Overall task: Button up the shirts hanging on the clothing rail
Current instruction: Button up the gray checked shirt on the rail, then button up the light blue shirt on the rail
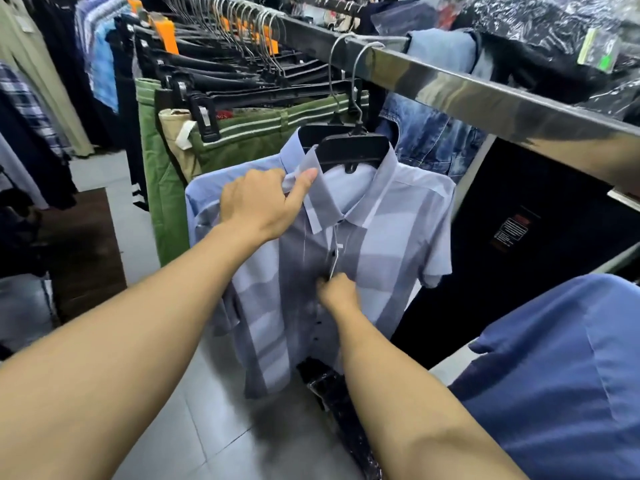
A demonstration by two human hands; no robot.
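Your left hand [258, 202] has its grip closed on the collar [320, 199] of the blue-and-grey block-patterned shirt [391, 244], the thumb lying along the collar's edge and the other fingers tucked behind the fabric at the shoulder. Your right hand [337, 292] sits lower, on the shirt's front placket, with the fingertips pinched together on the cloth at mid-chest; whether they hold a button or only the fabric edge cannot be told. Small dark buttons [334, 252] show above and below that hand, down the middle of the shirt.

The shirt hangs on a black plastic hanger [353, 150], whose wire hook goes over the shiny metal clothing rail [485, 95] that runs diagonally across the upper right. The shirt is short-sleeved, of thin, smooth woven cloth in broad rectangles of pale blue, grey and white.

Just behind it on the same rail hang green trousers [162, 188] with a striped waistband, clipped in black hangers, then a row of dark garments [221, 74] with orange tags. Beyond the rail, faded denim [426, 136] and plastic-wrapped dark clothes [540, 39] are piled up. A plain blue garment [561, 368] fills the lower right corner. The floor [214, 427] is grey tile.
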